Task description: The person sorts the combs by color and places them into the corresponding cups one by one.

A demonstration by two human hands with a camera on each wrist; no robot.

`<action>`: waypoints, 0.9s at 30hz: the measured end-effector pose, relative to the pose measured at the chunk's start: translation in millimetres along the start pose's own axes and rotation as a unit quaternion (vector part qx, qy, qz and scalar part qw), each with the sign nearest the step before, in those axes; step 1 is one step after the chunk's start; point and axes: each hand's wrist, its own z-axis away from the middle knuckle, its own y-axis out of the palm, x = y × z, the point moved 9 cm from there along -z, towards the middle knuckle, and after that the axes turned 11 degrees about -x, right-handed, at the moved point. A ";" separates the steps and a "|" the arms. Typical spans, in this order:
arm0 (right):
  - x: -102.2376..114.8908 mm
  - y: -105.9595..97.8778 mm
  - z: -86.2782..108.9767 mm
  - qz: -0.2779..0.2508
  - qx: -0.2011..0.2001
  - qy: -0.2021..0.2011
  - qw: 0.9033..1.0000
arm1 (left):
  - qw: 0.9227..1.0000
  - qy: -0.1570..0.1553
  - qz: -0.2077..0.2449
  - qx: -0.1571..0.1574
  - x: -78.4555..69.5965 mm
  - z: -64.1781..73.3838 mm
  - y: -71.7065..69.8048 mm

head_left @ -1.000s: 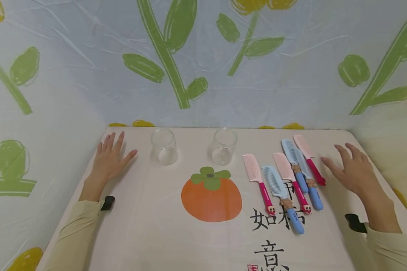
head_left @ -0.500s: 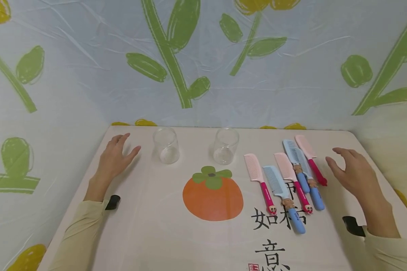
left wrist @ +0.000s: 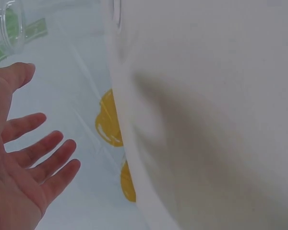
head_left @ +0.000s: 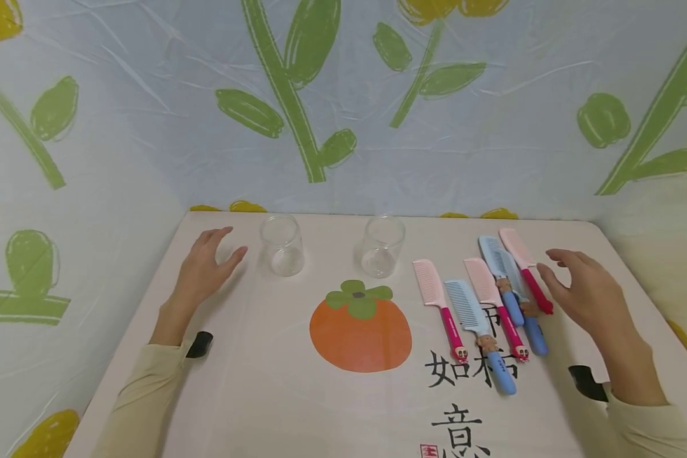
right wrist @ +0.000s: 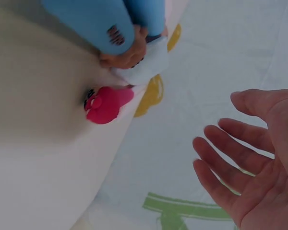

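Observation:
My left hand (head_left: 203,270) hovers over the table's left side, fingers spread and empty, to the left of a clear glass cup (head_left: 282,248). A second glass cup (head_left: 381,249) stands further right. Several combs lie on the right half: pink ones with magenta handles, such as the pink comb (head_left: 429,283), and blue ones, such as the blue comb (head_left: 466,305). Just right of the farthest pink comb (head_left: 535,286) is my right hand (head_left: 589,296), thumb and fingers apart, holding nothing. In the right wrist view a blue handle (right wrist: 98,24) and a magenta handle end (right wrist: 105,105) show beside that hand.
The pale table (head_left: 263,394) bears a printed orange persimmon (head_left: 360,334) and black writing (head_left: 455,423). A flower-patterned sheet (head_left: 166,114) rises behind the table's far edge and along its left side.
My left hand has lifted and moved right, toward the nearer glass cup. My right hand has turned and shifted left toward the combs. The cups and combs stay in place.

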 end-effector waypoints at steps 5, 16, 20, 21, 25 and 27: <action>11.7 -0.4 1.3 -0.007 -0.001 -0.011 1.000 | 1.000 -0.007 0.028 0.001 -6.4 1.1 2.1; 39.5 -5.3 4.8 -0.038 -0.020 -0.059 0.997 | 0.995 0.005 0.096 0.013 -27.3 3.6 11.3; 47.1 -0.3 6.8 -0.035 -0.001 -0.053 0.998 | 0.993 -0.007 0.112 0.027 -32.3 4.9 17.1; 48.8 0.8 7.4 -0.035 0.003 -0.049 0.998 | 0.993 -0.010 0.118 0.031 -33.0 5.1 19.0; 57.0 3.1 10.4 -0.041 0.017 -0.036 0.998 | 0.990 -0.023 0.135 0.044 -35.2 6.1 26.0; 62.6 4.0 11.2 -0.048 0.017 -0.042 0.998 | 0.988 -0.030 0.142 0.048 -36.1 6.5 28.3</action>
